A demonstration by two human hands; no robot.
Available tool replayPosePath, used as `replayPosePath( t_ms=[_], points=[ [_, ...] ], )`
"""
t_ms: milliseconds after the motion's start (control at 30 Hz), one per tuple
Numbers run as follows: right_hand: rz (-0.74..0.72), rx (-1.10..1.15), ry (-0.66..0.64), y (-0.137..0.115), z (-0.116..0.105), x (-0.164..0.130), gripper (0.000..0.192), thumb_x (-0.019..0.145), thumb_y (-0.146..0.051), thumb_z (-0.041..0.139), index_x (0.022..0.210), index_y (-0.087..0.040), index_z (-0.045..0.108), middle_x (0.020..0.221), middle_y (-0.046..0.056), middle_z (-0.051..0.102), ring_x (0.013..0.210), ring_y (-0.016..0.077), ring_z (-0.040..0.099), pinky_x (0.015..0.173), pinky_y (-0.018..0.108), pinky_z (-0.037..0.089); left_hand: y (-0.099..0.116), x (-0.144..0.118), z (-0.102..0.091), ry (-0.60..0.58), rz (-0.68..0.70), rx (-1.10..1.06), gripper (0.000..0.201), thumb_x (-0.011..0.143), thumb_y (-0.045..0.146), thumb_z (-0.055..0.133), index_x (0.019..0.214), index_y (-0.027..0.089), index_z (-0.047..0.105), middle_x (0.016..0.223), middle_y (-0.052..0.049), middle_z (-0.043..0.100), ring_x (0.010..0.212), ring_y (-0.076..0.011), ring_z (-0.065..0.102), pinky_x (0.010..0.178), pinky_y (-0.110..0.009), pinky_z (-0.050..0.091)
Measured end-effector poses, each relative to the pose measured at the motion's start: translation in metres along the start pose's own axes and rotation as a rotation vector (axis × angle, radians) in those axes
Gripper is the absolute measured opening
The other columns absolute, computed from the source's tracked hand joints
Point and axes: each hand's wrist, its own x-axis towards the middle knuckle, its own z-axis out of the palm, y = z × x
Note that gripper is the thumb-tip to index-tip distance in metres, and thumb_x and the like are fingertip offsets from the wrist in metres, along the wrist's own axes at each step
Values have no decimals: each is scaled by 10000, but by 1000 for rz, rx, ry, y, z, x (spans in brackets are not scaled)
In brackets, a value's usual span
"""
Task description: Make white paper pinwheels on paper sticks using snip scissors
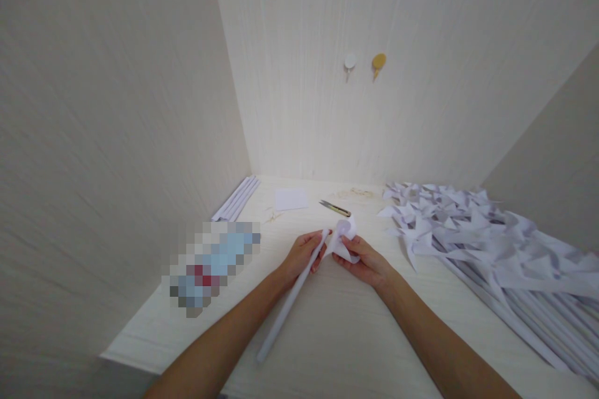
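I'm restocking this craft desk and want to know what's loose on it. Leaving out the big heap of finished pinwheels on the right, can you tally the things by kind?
Pinwheel in the left hand and right hand: 1
Paper square: 1
Snips: 1
Bundle of paper sticks: 1
Wall hooks: 2
Total: 6

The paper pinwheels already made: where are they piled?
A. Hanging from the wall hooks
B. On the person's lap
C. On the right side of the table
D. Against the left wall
C: the heap of white paper pinwheels lies on the table to the right of the hands, sticks pointing toward the near edge.
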Motion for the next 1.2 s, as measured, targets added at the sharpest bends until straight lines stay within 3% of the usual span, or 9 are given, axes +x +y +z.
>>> replayPosePath(
  t_ms=[200,400,667,833,1200],
  points=[
    [67,34,-6,-2,6,0,242,501,-212,749,693,-155,614,620,-30,637,552,74,561,575,203,465,3,-2,1,11,11,21,436,654,528,469,804,129,559,388,84,396,264,-37,298,276,-185,222],
    [45,5,-28,-1,14,-1,247,455,-210,770,648,-127,641,600,-1,659,546,84,574,592,191,454,-1,-3,-1,17,19,74,397,663,534,464,641,142,519,372,73,403,266,-39,323,281,-183,237],
    [53,-21,-50,1,9,1,228,471,-218,764,650,-124,660,622,17,675,570,102,593,611,200,461,1,-6,0,-8,-30,54,448,663,552,464,744,123,563,360,73,413,242,-43,330,262,-177,200],
    [53,-10,-28,1,11,0,248,445,-216,777,645,-123,664,608,20,676,552,100,593,579,189,466,1,-5,0,2,-20,32,439,640,555,489,696,124,552,355,72,416,238,-44,326,257,-180,203],
    [13,43,15,1,15,-1,246,441,-229,780,637,-153,652,579,-23,658,526,71,567,559,167,461,4,-3,4,44,-46,-110,387,610,426,554,812,99,602,376,59,446,300,-56,356,315,-191,251]
  ],
)
